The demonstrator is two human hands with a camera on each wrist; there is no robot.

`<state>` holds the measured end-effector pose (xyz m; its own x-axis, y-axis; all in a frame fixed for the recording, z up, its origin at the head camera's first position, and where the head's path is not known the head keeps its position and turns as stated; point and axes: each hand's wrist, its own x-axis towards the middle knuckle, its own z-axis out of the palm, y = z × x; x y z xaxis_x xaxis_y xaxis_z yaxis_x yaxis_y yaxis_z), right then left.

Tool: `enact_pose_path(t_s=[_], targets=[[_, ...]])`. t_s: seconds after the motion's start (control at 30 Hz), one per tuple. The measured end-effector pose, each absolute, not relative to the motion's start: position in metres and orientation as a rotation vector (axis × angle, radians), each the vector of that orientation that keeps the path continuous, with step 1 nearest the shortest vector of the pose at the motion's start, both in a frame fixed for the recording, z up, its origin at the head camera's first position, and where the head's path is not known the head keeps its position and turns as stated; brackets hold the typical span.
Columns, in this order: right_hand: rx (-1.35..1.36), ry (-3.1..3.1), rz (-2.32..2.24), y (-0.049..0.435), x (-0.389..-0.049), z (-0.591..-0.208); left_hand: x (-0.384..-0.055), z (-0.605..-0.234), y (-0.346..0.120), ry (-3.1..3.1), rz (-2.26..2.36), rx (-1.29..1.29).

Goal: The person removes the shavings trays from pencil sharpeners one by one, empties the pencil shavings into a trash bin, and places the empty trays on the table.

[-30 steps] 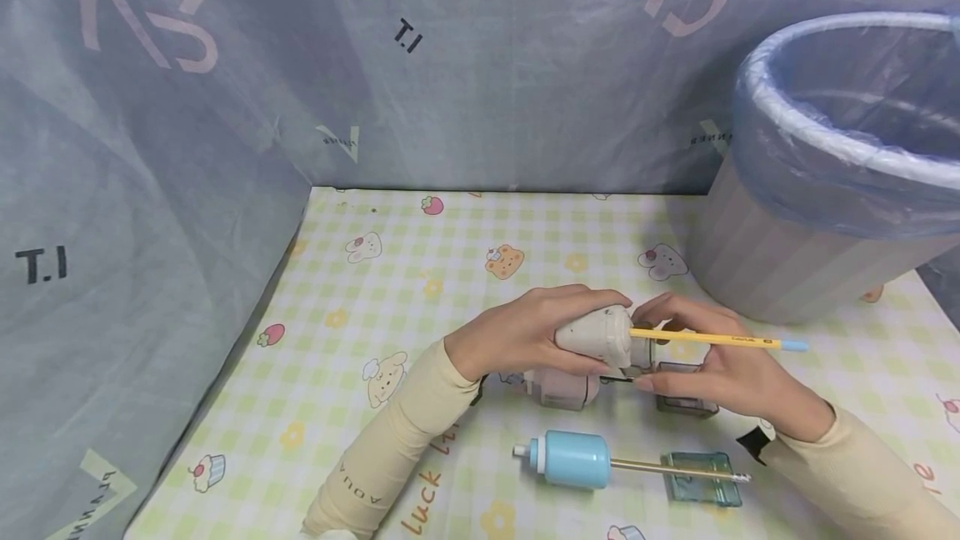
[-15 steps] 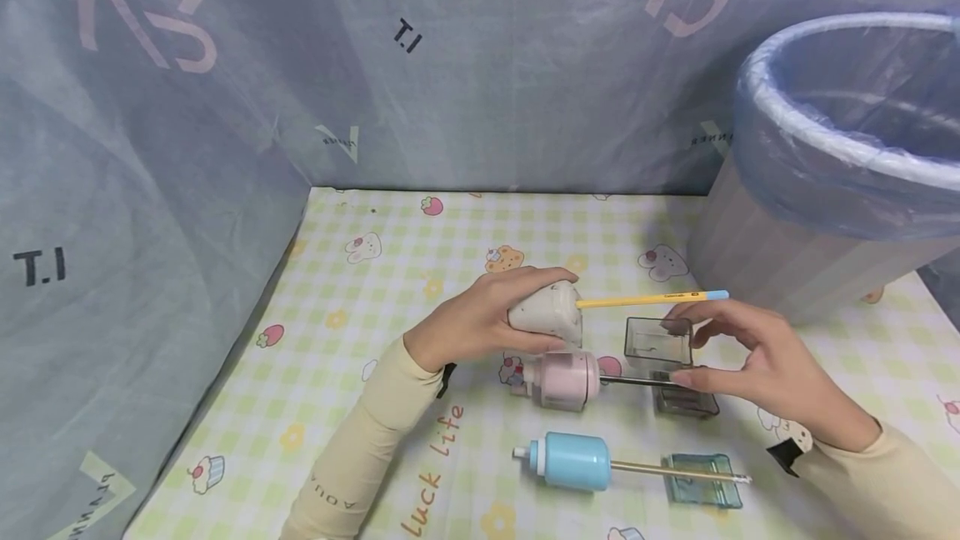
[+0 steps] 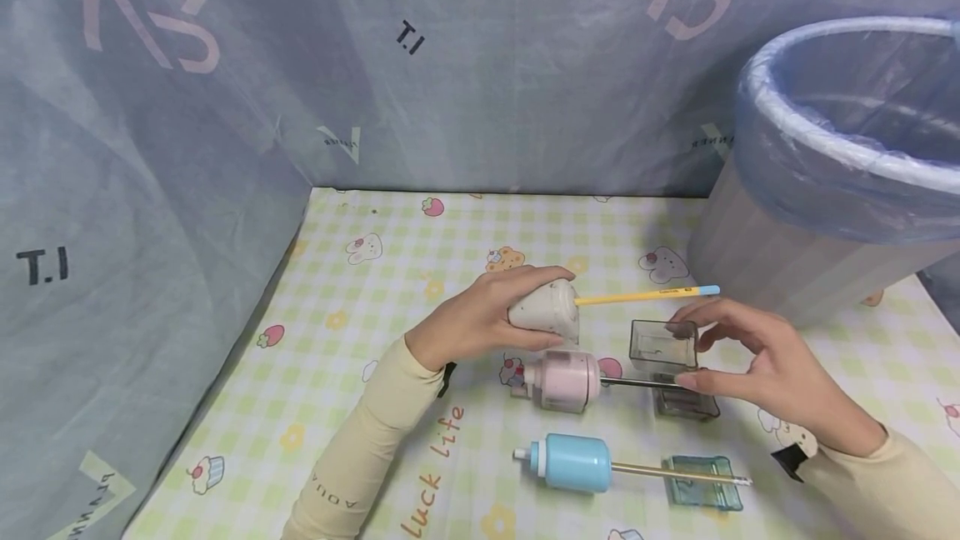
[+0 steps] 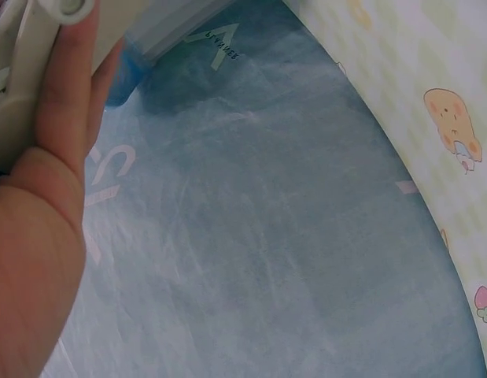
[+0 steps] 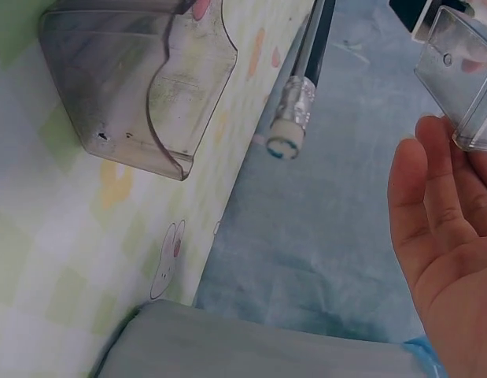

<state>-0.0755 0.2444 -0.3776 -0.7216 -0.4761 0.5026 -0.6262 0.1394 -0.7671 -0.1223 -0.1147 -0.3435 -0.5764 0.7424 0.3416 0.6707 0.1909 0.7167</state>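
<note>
My left hand (image 3: 468, 319) grips a white crank pencil sharpener (image 3: 542, 309), lifted above the table. A yellow pencil (image 3: 637, 298) with a light blue end sticks out of it to the right. In the left wrist view, the sharpener's pale crank (image 4: 27, 75) lies against my fingers. With thumb and fingers my right hand (image 3: 765, 365) holds a clear shavings drawer (image 3: 662, 342), apart from the sharpener. The right wrist view shows this clear drawer (image 5: 463, 75) at my fingertips; part of the grip is out of frame.
Below lies a pink sharpener (image 3: 566, 382) with a dark pencil (image 3: 637, 382) and a smoky drawer (image 3: 686, 404). Nearer me are a blue sharpener (image 3: 577, 462), a gold pencil (image 3: 645, 470) and a teal drawer (image 3: 703, 494). A lined bin (image 3: 787, 257) stands at right.
The clear drawer has come away from the white sharpener in my right hand, moving right. My left hand has moved left with the sharpener and pencil. Over the last half second little differs.
</note>
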Motion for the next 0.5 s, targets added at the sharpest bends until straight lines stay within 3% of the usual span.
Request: enact_pose_path(t_s=[0.5], targets=[[1.086, -2.226, 1.673, 0.2485, -0.0734, -0.3776, -0.1295, -0.3498, -0.1077, 2.467, 1.198, 1.391]])
